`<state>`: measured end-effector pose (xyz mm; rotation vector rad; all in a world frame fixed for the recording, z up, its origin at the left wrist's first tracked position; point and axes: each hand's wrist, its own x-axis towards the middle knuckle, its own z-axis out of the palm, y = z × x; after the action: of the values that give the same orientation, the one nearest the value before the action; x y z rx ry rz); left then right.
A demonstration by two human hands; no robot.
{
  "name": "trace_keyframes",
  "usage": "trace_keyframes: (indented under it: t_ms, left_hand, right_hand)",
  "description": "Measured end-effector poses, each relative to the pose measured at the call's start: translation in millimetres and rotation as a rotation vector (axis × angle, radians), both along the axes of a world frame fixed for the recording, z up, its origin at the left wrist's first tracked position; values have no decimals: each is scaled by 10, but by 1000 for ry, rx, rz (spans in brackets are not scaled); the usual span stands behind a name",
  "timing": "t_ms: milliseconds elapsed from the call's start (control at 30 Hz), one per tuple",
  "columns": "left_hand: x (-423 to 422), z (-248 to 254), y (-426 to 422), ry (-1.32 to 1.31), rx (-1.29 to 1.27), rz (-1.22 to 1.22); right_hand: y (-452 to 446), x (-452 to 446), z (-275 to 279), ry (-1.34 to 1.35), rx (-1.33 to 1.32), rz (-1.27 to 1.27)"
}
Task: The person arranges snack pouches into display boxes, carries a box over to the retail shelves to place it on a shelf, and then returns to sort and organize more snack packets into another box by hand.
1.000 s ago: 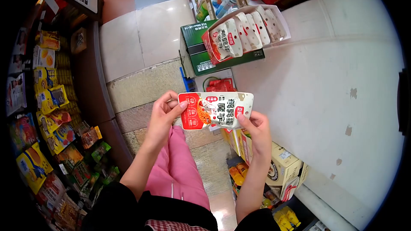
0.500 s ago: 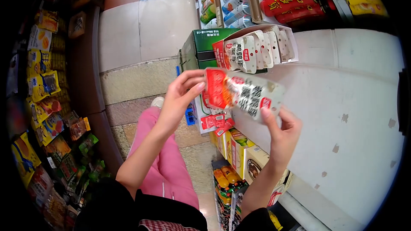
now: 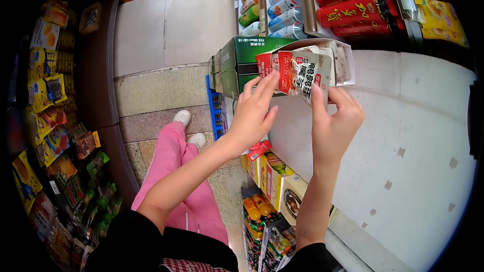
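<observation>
Packet point(image 3: 305, 73), a flat red-and-white plastic pouch with black lettering, lies tilted over an open red-and-white cardboard carton point(image 3: 262, 64), partly hiding it. The right hand point(image 3: 337, 121) grasps the packet's lower right edge between its fingers, the thumb pressed on the printed face. The left hand point(image 3: 253, 116) extends its fingers, released, with the thumb spread apart; whether the fingertips touch the packet's red end cannot be told. Beside the carton is a green cardboard box point(image 3: 244, 60); a pale table point(image 3: 408, 116) extends to the right.
</observation>
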<state>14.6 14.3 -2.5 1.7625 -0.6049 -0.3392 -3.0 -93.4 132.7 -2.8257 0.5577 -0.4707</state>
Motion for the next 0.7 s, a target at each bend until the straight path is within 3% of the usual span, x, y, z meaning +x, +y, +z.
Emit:
trace_keyframes:
  t_ms: [367,700]
  left_hand:
    - [-26,-95,-93,-19,58,-27]
    - [-57,-71,-108,-48,73,-6]
  right_hand:
    - [-89,116,-410,51,-112,-10]
    - [-127,123,-436,-4,45,-109]
